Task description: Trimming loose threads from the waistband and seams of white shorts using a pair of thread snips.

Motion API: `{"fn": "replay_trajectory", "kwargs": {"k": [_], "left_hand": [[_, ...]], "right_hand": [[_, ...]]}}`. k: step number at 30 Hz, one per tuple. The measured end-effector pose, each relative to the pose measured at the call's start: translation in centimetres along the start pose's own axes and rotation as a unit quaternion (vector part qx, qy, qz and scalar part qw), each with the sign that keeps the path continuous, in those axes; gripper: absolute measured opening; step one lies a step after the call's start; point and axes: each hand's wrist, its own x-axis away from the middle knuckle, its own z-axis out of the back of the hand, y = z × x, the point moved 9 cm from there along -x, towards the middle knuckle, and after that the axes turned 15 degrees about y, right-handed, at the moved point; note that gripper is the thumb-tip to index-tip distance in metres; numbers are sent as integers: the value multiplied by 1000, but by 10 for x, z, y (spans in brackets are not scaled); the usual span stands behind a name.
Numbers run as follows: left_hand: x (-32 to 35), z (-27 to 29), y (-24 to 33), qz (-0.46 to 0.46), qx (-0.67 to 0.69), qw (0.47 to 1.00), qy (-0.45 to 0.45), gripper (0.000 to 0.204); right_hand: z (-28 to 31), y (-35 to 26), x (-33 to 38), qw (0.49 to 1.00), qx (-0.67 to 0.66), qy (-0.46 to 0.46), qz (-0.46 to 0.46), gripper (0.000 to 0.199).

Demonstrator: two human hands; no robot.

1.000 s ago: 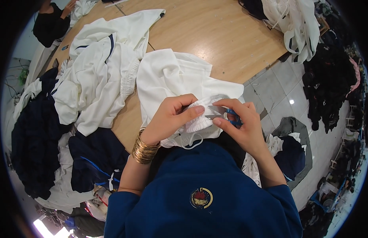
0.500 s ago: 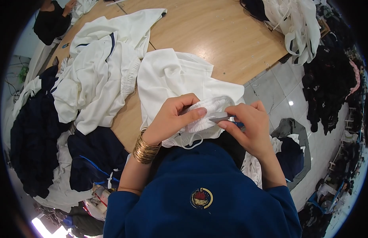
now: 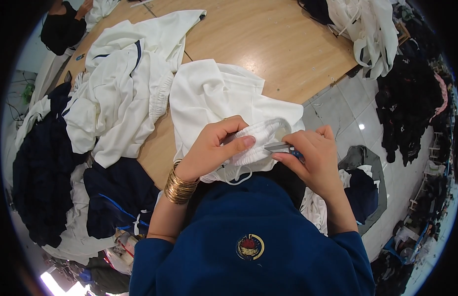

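A white garment (image 3: 201, 96) with a gathered elastic waistband (image 3: 258, 148) lies over the table edge and up against my lap. My left hand (image 3: 224, 146) is closed on the waistband, its thumb pressed on top of the ruffled fabric. My right hand (image 3: 311, 159) grips a pair of thread snips (image 3: 277, 147) with metal blades and blue on the handle, mostly covered by my fingers. The blade tips point left, at the face of the waistband; whether they touch it I cannot tell. A white drawstring (image 3: 239, 181) loops down below the waistband.
Another white garment with navy trim (image 3: 128, 93) lies on the wooden table (image 3: 268, 39) at left. Navy clothes (image 3: 115, 195) hang at the near left. White pieces (image 3: 364, 29) are heaped at the far right corner, dark clothes (image 3: 406, 108) beyond. A person (image 3: 63, 27) works at far left.
The snips have drawn slightly right, and their blades now show more clearly, a little apart. My left hand keeps its hold on the waistband, almost unmoved.
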Motion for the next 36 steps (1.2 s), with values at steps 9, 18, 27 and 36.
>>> {"fn": "replay_trajectory", "kwargs": {"k": [9,18,27,36], "left_hand": [[2,0,12,-30,-39,999,7,18],[2,2,17,-69,-68,995,21,16],[1,2,19,-102,-86,990,37,16],[0,2,21,-114,-103,987,36,17]], "right_hand": [[-3,-5,-1,1000,9,4,14,26],[1,-4,0,1000,19,20,5,26],[2,-3,0,1000,15,13,-2,24],[3,-3,0,1000,9,7,-11,24]]}}
